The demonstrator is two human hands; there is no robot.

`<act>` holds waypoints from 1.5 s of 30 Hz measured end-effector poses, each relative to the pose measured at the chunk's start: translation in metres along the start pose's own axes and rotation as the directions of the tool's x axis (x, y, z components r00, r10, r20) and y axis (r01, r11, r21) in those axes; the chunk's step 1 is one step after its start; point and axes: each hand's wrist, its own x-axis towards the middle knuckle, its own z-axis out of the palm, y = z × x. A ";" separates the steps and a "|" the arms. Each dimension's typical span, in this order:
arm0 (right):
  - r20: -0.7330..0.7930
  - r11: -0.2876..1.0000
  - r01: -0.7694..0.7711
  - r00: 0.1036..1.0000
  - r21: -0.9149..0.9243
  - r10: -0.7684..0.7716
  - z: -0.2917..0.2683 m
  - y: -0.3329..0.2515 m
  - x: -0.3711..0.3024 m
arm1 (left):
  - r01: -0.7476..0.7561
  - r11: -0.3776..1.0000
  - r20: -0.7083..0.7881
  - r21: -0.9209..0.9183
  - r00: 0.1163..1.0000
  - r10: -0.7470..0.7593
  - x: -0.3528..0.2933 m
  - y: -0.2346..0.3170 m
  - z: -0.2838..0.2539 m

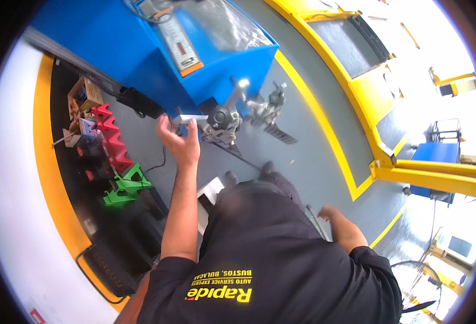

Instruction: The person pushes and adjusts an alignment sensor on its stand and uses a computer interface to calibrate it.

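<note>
The left hand (182, 147) is open, thumb and fingers parted, at the pale block (187, 118) on the left end of a metal clamp (223, 120); whether the thumb touches it I cannot tell. That clamp sits at the near end of a blue cabinet (226, 75), just left of a second metal clamp (267, 109). To the right and nearer, the right hand (328, 213) has curled fingers beside a thin rod (315, 220), its grip unclear, while red stands (111, 137) and green stands (127, 187) lie farther left.
</note>
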 end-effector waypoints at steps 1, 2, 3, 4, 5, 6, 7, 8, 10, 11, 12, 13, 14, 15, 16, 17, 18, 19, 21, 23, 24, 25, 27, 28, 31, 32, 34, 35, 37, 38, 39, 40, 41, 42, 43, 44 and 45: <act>0.069 0.997 0.056 0.996 0.057 -0.060 0.019 0.019 -0.010 | -0.015 1.000 0.026 0.018 1.000 0.014 0.009 0.026 -0.011; 0.036 0.981 0.129 0.990 0.148 -0.136 0.047 0.059 -0.007 | -0.194 0.977 0.277 0.086 0.947 0.164 0.017 0.052 -0.013; 0.055 0.980 0.102 0.992 0.173 -0.113 0.074 0.093 0.000 | -0.377 0.921 0.517 0.101 0.810 0.276 0.021 0.068 -0.012; 0.154 0.684 -0.059 0.985 0.727 -0.078 0.094 0.115 0.006 | -0.376 0.924 0.539 0.072 0.794 0.281 0.020 0.081 -0.008; 0.254 0.102 -0.249 0.967 0.963 -0.033 0.117 0.141 0.005 | -0.431 0.877 0.650 0.212 0.732 0.203 0.020 0.091 0.003; 0.238 0.102 -0.237 0.971 0.966 -0.003 0.111 0.103 0.012 | -0.538 0.748 0.735 0.389 0.671 0.101 0.017 0.104 0.006; 0.226 0.103 -0.229 0.973 0.968 0.037 0.104 0.066 0.008 | -0.551 0.753 0.751 0.360 0.650 0.117 0.018 0.109 0.011; 0.209 0.103 -0.218 0.973 0.970 0.094 0.095 0.036 -0.004 | -0.574 0.732 0.763 0.367 0.636 0.115 0.021 0.109 0.015; 0.055 0.352 -0.072 0.997 0.933 0.060 0.067 0.025 -0.005 | -0.504 0.798 0.818 0.329 0.575 0.026 0.025 0.115 0.031; -0.020 0.486 0.012 1.000 0.874 0.011 0.059 0.035 0.011 | -0.501 0.794 0.809 0.343 0.588 0.021 0.026 0.122 0.039; -0.079 0.552 0.058 0.997 0.832 0.014 0.039 0.037 0.021 | -0.475 0.797 0.802 0.373 0.596 -0.020 0.027 0.122 0.041; -0.137 0.614 0.096 0.990 0.784 0.019 0.017 0.044 0.029 | -0.470 0.785 0.792 0.404 0.608 -0.044 0.025 0.127 0.046; -0.242 0.583 0.188 0.970 0.791 0.015 0.003 0.058 0.039 | -0.465 0.775 0.780 0.429 0.623 -0.058 0.026 0.132 0.054; -0.284 0.503 0.231 0.958 0.833 0.032 -0.023 0.066 0.048 | -0.436 0.777 0.769 0.453 0.632 -0.094 0.031 0.125 0.054; -0.327 0.420 0.276 0.944 0.865 0.053 -0.049 0.076 0.055 | -0.399 0.762 0.729 0.510 0.670 -0.137 0.033 0.120 0.058; -0.285 0.280 0.249 0.954 0.927 0.098 -0.078 0.086 0.052 | -0.354 0.734 0.696 0.580 0.683 -0.221 0.034 0.113 0.061; -0.311 0.304 0.266 0.944 0.915 0.107 -0.105 0.099 0.049 | -0.309 0.701 0.657 0.643 0.693 -0.297 0.036 0.112 0.067; -0.336 0.326 0.281 0.933 0.902 0.126 -0.126 0.114 0.048 | -0.162 0.731 0.610 0.663 0.684 -0.401 0.036 0.116 0.078; -0.322 0.330 0.269 0.940 0.905 0.115 -0.160 0.140 0.056 | -0.154 0.645 0.548 0.749 0.692 -0.471 0.041 0.111 0.079; -0.313 0.352 0.259 0.944 0.899 0.105 -0.176 0.165 0.072 | -0.155 0.609 0.525 0.778 0.693 -0.494 0.041 0.113 0.081; -0.290 0.446 0.204 0.948 0.871 0.134 -0.179 0.177 0.084 | -0.202 0.504 0.485 0.839 0.698 -0.527 0.040 0.114 0.086; -0.279 0.535 0.154 0.947 0.831 0.161 -0.188 0.182 0.096 | -0.242 0.394 0.438 0.887 0.711 -0.550 0.039 0.116 0.092; -0.343 0.696 0.158 0.930 0.701 0.134 -0.192 0.167 0.113 | -0.196 0.310 0.348 0.930 0.739 -0.577 0.037 0.120 0.093; -0.394 0.819 0.146 0.913 0.555 0.104 -0.201 0.152 0.116 | -0.165 0.224 0.269 0.960 0.757 -0.595 0.035 0.121 0.087; -0.398 0.843 0.296 0.911 0.449 -0.108 -0.235 0.088 0.107 | -0.217 0.327 0.314 0.920 0.907 -0.281 0.000 0.161 0.131; -0.348 0.910 0.336 0.906 0.243 -0.242 -0.245 0.084 0.139 | -0.346 0.462 0.331 0.817 0.936 0.116 -0.013 0.180 0.165; -0.515 0.809 0.572 0.739 0.136 -0.435 -0.276 0.041 0.146 | -0.383 0.734 0.423 0.561 0.895 0.143 -0.047 0.191 0.215; -0.479 0.764 0.610 0.746 0.212 -0.462 -0.298 -0.007 0.118 | -0.256 0.813 0.465 0.522 0.885 -0.020 -0.074 0.191 0.215; -0.458 0.693 0.675 0.714 0.251 -0.529 -0.359 -0.094 0.030 | 0.070 0.883 0.486 0.464 0.813 -0.320 -0.117 0.132 0.222; -0.476 0.665 0.711 0.677 0.228 -0.561 -0.381 -0.117 0.015 | 0.275 0.876 0.507 0.397 0.730 -0.459 -0.131 0.105 0.235; -0.520 0.658 0.736 0.630 0.160 -0.577 -0.397 -0.140 0.012 | 0.364 0.861 0.488 0.355 0.713 -0.503 -0.143 0.077 0.249; -0.557 0.656 0.749 0.587 0.098 -0.587 -0.411 -0.158 0.011 | 0.452 0.836 0.480 0.310 0.685 -0.548 -0.146 0.057 0.262; -0.559 0.674 0.732 0.602 0.102 -0.570 -0.421 -0.169 0.009 | 0.462 0.835 0.497 0.299 0.672 -0.549 -0.144 0.047 0.277; -0.599 0.673 0.737 0.571 0.071 -0.562 -0.435 -0.182 0.000 | 0.678 0.692 0.485 0.245 0.533 -0.694 -0.140 0.037 0.288; -0.641 0.668 0.744 0.530 0.035 -0.556 -0.446 -0.193 -0.001 | 0.844 0.503 0.484 0.186 0.367 -0.795 -0.133 0.026 0.299; -0.643 0.673 0.739 0.530 0.030 -0.553 -0.459 -0.204 -0.003 | 0.847 0.501 0.489 0.179 0.365 -0.792 -0.123 0.014 0.310; -0.621 0.671 0.741 0.520 -0.012 -0.586 -0.464 -0.221 -0.003 | 0.885 0.445 0.427 0.134 0.354 -0.832 -0.118 -0.011 0.307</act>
